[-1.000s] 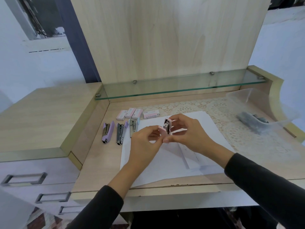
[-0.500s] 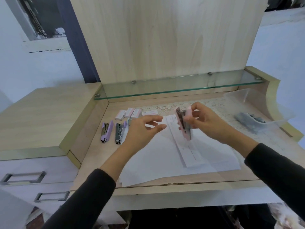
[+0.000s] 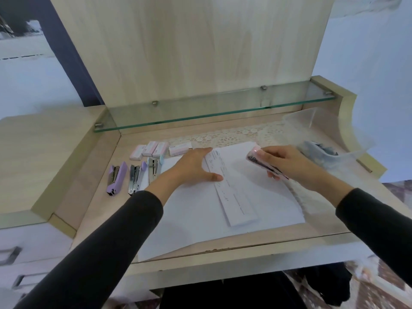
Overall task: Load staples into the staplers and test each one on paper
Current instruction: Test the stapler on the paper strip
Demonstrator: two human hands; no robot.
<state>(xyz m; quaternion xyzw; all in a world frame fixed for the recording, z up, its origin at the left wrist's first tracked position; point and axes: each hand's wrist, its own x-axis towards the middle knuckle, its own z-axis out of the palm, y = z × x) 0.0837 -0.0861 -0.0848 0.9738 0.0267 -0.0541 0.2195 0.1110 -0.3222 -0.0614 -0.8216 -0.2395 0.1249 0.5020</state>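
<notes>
In the head view, the only one we have, the right hand (image 3: 287, 166) has its fingers curled round the pink stapler (image 3: 263, 163) and holds it over the far right part of the white sheet (image 3: 189, 219); we cannot tell whether it touches the paper. The stapler's long axis runs from far left to near right, with its pale nose at the far-left end. That nose points at the far end of the folded strip (image 3: 231, 190), which lies on the sheet just to the left of it. The strip's own long axis runs much the same way, from far left to near right. We judge the test press needs only a short move leftward to bring the nose over the strip's edge, and the right hand is the nearer one for it. The left hand (image 3: 194, 168) lies flat with straight fingers and grips nothing, pressing the paper down at the strip's left edge with the thumb against it. Well to the left, a purple stapler (image 3: 116, 178), an open stapler (image 3: 136, 178) and a third stapler (image 3: 153, 168) lie side by side, with the staple boxes (image 3: 151, 149) just beyond them. All of this sits on a pale wooden desk (image 3: 89, 192) with a lace mat (image 3: 234, 134) at the back. A glass shelf (image 3: 211, 110) hangs above the mat, a clear bin (image 3: 330, 139) with dark items stands at the far right, and drawers (image 3: 33, 246) are at the left.
</notes>
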